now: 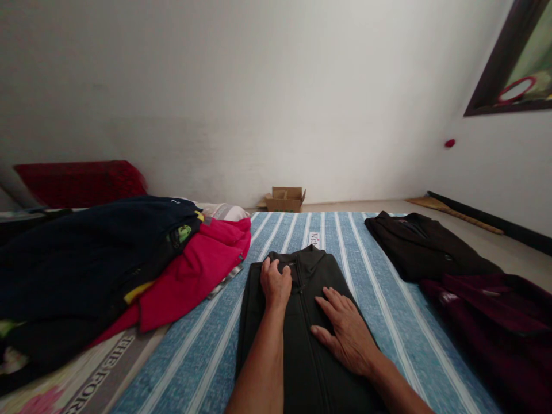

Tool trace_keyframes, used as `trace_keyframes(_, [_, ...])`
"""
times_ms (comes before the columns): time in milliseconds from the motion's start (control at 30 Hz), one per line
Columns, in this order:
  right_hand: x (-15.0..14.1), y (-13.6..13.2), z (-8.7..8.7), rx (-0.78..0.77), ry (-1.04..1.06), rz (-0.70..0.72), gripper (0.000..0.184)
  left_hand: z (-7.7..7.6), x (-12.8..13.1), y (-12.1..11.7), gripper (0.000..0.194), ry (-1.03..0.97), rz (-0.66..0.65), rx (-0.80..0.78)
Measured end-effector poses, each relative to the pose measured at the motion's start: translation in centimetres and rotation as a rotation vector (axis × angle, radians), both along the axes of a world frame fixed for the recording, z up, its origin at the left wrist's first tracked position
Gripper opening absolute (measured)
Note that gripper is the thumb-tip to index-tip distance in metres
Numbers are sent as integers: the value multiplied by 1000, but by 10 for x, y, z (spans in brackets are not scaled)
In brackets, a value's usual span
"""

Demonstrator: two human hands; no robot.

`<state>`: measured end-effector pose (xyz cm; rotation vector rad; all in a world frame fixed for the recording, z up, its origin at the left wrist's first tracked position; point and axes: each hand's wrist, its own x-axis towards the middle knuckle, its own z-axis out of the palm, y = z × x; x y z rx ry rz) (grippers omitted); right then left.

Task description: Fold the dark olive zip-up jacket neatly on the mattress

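The loosely curled left hand (276, 283) and wide-spread right hand (344, 328) seemingly smooth the dark jacket (299, 345); the next move needs even pressure.

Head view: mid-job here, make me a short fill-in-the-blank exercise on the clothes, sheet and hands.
1. The right hand is farther from the collar of the dark grey zip-front jacket than the ____ hand.
2. The jacket lies on a blue fabric sheet with ____ stripes.
3. The dark brown fabric garment and dark purple fabric garment lie on the jacket's ____ in the picture.

Missing words: left; white; right.
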<state>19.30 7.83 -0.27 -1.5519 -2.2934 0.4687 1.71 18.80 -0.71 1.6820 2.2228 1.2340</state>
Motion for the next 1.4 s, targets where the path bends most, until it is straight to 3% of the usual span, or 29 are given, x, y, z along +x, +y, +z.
trace_keyframes(1400, [0,0,0,11,-7,2,70,1,1,-1,35,-25,7,-1])
